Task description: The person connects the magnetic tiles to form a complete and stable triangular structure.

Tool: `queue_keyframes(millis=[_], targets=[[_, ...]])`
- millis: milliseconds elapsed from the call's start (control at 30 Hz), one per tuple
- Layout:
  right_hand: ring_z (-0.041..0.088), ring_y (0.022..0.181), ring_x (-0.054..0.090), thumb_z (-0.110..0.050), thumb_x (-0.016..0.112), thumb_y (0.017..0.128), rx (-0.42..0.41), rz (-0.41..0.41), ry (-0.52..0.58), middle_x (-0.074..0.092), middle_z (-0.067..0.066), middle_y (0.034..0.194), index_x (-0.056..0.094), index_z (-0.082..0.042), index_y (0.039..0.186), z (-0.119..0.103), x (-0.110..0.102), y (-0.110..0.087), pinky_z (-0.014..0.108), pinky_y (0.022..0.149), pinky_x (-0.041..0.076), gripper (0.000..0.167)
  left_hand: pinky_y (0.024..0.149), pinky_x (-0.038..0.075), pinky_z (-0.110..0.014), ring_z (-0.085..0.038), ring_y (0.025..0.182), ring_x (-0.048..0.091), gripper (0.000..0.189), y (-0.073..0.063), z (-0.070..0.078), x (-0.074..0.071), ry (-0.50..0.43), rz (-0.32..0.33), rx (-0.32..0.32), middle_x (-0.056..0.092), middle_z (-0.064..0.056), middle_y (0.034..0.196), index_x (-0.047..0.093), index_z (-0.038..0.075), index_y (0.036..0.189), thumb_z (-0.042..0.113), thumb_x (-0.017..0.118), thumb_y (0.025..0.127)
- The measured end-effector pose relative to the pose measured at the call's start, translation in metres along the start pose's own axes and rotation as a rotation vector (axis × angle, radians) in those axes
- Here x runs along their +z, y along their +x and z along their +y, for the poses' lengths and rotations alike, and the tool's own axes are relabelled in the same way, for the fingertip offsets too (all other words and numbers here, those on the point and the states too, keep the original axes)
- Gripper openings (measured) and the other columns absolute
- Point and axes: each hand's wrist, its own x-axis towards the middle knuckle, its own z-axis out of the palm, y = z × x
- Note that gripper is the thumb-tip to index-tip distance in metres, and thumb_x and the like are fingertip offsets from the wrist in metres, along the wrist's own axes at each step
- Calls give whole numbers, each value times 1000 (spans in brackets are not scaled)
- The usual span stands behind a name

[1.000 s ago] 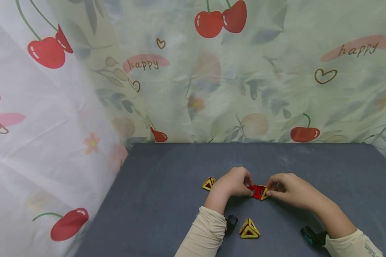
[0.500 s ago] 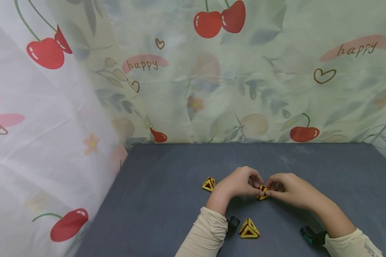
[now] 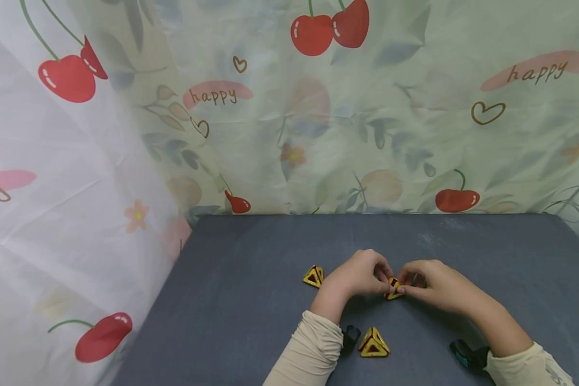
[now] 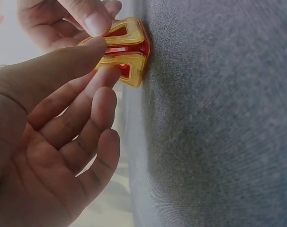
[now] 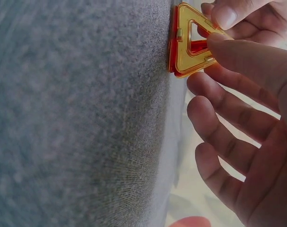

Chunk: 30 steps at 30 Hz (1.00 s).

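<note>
Several triangular magnetic tiles, yellow and red, are joined into a small pyramid-like shape (image 3: 394,290) on the grey tabletop. From the left side, my left hand (image 3: 356,276) pinches it between thumb and fingers. My right hand (image 3: 436,284) pinches the opposite side. Up close in the left wrist view, two yellow triangle faces (image 4: 133,34) lean together with red between them. One yellow triangle tile (image 5: 183,53) with red tiles behind it faces the right wrist view. Fingertips of both hands nearly meet at its top and cover part of it.
One yellow-and-red tile pyramid (image 3: 374,343) stands nearer the front. Another such pyramid (image 3: 313,276) is just left of my left wrist. The grey tabletop (image 3: 241,300) ends at a cherry-printed curtain (image 3: 270,161) behind and at the left.
My left hand has moved right, towards the right hand. The red tiles that lay spread flat between the hands are now folded up against the yellow ones. My right hand has stayed in place.
</note>
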Motion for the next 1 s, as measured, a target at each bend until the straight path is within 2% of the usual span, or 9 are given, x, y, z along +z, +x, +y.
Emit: queue_keyframes(millis=[667,833,1000], targets=[[-1,77,63,-33,76,99,16,9,-5,70,-14,91,73,-26,99,-1,0,-5,26,66,54,8,68,54,-17,0,74,66,17,3,2,4,12,-11,8,76,6,89,80,9,110,11,83,93],[0,80,64,-33,75,100,22,20,-9,72,-14,93,75,-27,101,-1,-2,-4,26,68,54,6,69,54,-18,0,76,66,15,1,0,-1,19,2,12,74,8,89,80,11,108,13,83,93],[2,82,64,-32,74,101,34,33,-22,72,-13,95,75,-26,103,-6,-4,-3,27,69,54,6,72,54,-19,0,81,65,19,-9,1,-9,31,38,10,74,8,96,80,10,114,19,80,97]])
